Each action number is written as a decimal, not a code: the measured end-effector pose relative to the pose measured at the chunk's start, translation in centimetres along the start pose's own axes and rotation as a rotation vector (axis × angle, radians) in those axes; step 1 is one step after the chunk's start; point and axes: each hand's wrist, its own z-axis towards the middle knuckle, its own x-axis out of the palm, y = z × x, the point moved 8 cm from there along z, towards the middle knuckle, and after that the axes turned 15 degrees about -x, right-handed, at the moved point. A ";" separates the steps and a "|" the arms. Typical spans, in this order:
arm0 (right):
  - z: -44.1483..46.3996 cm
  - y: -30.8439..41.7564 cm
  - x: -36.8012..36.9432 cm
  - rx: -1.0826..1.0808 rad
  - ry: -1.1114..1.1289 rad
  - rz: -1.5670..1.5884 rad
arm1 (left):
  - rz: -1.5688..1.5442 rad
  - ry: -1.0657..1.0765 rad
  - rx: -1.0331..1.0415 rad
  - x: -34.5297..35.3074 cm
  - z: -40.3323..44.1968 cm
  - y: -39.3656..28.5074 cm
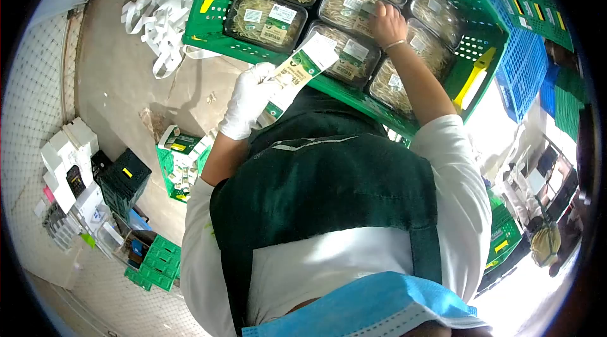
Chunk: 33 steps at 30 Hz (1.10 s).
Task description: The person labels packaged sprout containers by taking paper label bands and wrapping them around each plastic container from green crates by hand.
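Note:
My left hand (248,100), in a white glove, is closed on a strip of printed green-and-cream labels (297,73) that slants up to the right. Bare, with a band at the wrist, my right hand (387,24) lies with its fingers on the lid of a clear-topped tray of bean sprouts (338,5), partly covering its green label. That tray sits in a large green crate (250,52) among several similar packs. A labelled pack (265,21) is at the crate's left, and another pack (344,52) lies just beyond the strip's end.
White ribbon-like strips (161,24) are heaped on the floor at left. Below them stands a green basket (165,163) of label rolls. Dark crates (123,179) and white boxes (69,147) are at far left. Blue crates (521,71) stand at right, near another person (518,191).

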 end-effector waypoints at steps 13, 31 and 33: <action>-4.3 13.5 -15.3 -0.278 -0.025 1.078 | 0.287 0.018 0.549 6.0 -2.4 -6.7; 5.1 -6.0 -6.7 0.200 -0.287 -0.133 | 0.004 0.002 0.042 1.4 1.4 -3.8; 2.4 -2.0 -7.6 0.330 -0.078 0.775 | -0.079 0.011 0.169 2.2 1.4 -4.6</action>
